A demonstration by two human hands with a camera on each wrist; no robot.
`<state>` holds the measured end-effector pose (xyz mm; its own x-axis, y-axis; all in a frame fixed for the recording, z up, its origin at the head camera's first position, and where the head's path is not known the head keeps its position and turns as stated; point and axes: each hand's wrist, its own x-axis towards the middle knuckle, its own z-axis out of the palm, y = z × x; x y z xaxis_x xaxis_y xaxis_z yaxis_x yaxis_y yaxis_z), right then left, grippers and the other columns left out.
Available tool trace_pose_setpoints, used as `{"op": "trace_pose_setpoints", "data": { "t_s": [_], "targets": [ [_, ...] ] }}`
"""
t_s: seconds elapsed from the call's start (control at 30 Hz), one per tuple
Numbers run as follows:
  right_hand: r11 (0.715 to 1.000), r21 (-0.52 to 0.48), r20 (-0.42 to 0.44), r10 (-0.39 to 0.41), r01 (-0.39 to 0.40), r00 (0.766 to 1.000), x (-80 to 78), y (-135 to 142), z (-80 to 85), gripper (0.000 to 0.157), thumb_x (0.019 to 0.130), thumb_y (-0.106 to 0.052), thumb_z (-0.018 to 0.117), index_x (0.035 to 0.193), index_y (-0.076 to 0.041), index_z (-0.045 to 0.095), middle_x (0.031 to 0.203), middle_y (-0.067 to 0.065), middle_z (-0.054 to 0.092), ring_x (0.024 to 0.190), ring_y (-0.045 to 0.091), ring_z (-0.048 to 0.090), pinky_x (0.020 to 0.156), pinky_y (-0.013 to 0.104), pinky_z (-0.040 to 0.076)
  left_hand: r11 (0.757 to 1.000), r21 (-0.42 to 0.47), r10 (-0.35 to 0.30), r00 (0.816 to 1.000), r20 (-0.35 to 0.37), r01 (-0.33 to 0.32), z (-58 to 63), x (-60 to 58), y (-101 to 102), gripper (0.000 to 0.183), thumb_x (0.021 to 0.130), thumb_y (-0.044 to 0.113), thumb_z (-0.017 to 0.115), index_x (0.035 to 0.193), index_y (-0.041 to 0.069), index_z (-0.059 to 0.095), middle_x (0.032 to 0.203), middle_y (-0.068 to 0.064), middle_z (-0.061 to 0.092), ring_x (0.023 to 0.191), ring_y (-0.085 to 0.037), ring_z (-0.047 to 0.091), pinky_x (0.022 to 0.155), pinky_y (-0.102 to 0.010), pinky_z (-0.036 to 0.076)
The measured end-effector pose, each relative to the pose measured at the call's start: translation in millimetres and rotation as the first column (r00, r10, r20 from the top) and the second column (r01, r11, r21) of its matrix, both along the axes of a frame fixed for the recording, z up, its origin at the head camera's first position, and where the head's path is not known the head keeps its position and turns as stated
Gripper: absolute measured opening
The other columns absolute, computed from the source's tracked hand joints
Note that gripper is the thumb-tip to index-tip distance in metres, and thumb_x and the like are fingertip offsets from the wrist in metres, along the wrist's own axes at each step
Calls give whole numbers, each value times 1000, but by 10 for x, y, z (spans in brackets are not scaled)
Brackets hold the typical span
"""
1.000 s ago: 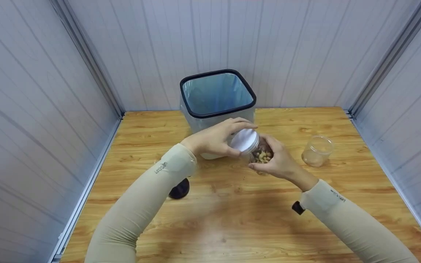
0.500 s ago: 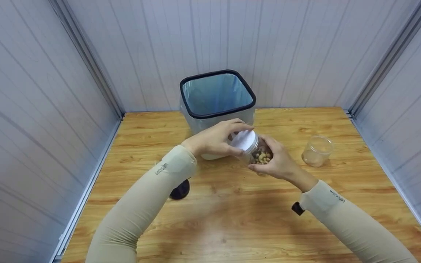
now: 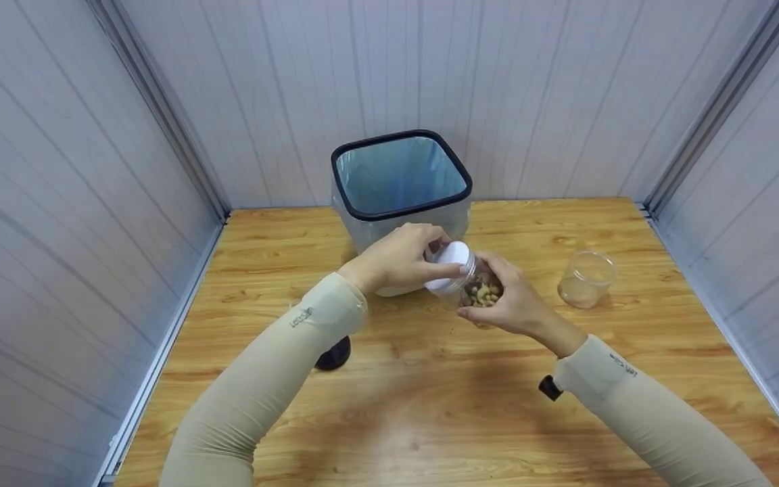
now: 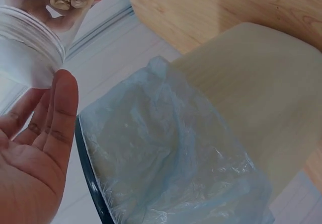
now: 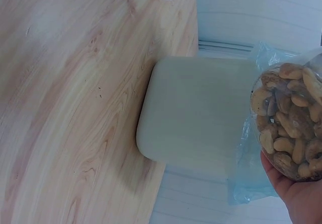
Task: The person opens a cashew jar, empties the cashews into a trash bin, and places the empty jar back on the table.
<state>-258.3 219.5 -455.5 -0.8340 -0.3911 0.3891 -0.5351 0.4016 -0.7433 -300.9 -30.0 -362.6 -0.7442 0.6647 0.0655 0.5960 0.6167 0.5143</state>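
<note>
Above the table, in front of the bin, a clear jar of nuts (image 3: 484, 292) is tilted with its white lid (image 3: 454, 254) toward the left. My right hand (image 3: 514, 301) grips the jar's body from the right. My left hand (image 3: 399, 258) holds the lid, the thumb lying across its near side and the other fingers bent at the far rim. In the left wrist view a fingertip (image 4: 65, 83) presses against the edge of the lid (image 4: 25, 63). Cashews and other nuts (image 5: 292, 123) show through the jar's bottom in the right wrist view.
Behind the hands stands a pale bin with a black rim (image 3: 399, 213) and a bluish plastic liner. An open clear jar (image 3: 587, 279) rests on the wooden table (image 3: 423, 406) to the right. A black disc (image 3: 334, 354) lies partly under the left sleeve. Panel walls (image 3: 531, 101) surround the table.
My left hand has turned about the lid: its fingers have drawn back from the far side, and its thumb has slid up across the lid. The right hand and jar are almost still.
</note>
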Motion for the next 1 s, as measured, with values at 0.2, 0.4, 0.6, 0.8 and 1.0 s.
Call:
{"op": "trace_pose_setpoints", "data": {
  "t_s": [0.2,0.4,0.6,0.8,1.0],
  "targets": [
    [1000,4,2,-3,3,1000,4,-7,5,83,80,-19,96,152,-8,57,139,13,67,115,23,68,94,29,60,999,-3,49,999,-3,-49,-7,24,16,58,99,66,68,120,12,71,111,-2,75,97,-16,69,84,-35,61],
    [1000,-7,19,-9,9,1000,4,8,0,83,81,-19,96,153,-8,56,141,12,66,117,24,67,96,29,59,999,-34,13,1000,4,-12,27,31,-30,80,99,70,65,154,13,58,152,-5,61,136,-22,61,110,-43,55],
    [1000,-15,4,0,0,1000,-1,8,-4,82,81,-17,95,152,-6,56,142,13,66,119,23,66,98,29,59,995,33,-92,996,21,91,24,-1,-115,85,99,60,71,165,14,46,161,-6,53,146,-22,52,120,-44,48],
    [1000,-13,-7,-15,15,1000,6,6,-9,83,80,-17,96,151,-6,56,139,13,67,116,23,66,96,29,58,973,78,-218,975,27,216,-1,-17,-156,85,92,31,82,166,13,44,166,-5,49,143,-21,51,114,-43,51],
    [1000,-9,-6,-13,13,1000,9,2,-6,84,80,-18,96,152,-5,56,139,14,67,116,24,66,95,32,59,970,63,-236,972,24,234,-4,-18,-158,84,90,22,83,165,13,47,166,-6,50,141,-22,54,113,-42,53]
  ]
}}
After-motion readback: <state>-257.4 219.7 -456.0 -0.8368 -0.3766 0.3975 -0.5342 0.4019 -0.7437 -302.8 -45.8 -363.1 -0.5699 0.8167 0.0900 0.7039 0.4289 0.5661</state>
